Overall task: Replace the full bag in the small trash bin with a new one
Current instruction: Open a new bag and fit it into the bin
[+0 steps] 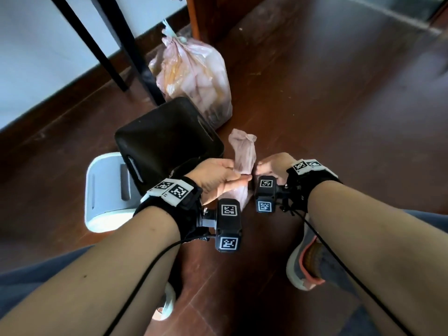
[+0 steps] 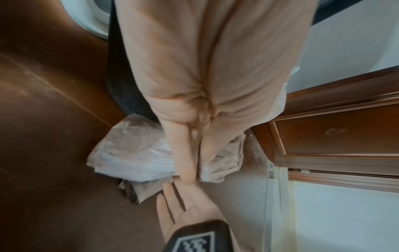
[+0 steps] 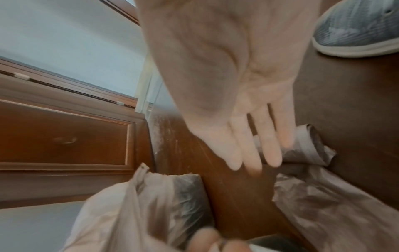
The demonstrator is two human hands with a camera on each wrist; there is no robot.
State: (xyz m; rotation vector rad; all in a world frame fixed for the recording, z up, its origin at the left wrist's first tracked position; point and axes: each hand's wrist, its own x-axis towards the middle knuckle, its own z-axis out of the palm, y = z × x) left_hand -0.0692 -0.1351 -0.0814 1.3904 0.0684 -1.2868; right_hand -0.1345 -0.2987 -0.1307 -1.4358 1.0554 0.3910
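Old bag [image 1: 194,76] is sitting tied at 12 o'clock. Left hand [image 1: 218,180] is pinching the new bag [image 1: 243,151], right hand [image 1: 274,166] is flat-fingered beside it; next it probably needs shaking open over the bin [image 1: 167,139].

My left hand [image 1: 218,177] covered the lower part of the new bag [image 1: 243,154], and the wrist cameras hid where its tail ended. My right hand [image 1: 271,167] showed mostly its back from the head view; whether its fingertips touched the plastic could not be told. My left forearm masked one corner of the trash bin [image 1: 167,139]. The full bag [image 1: 194,76] lay blurred in the right wrist view, cut by the bottom edge. The frame cropped my shoe [image 3: 362,27].
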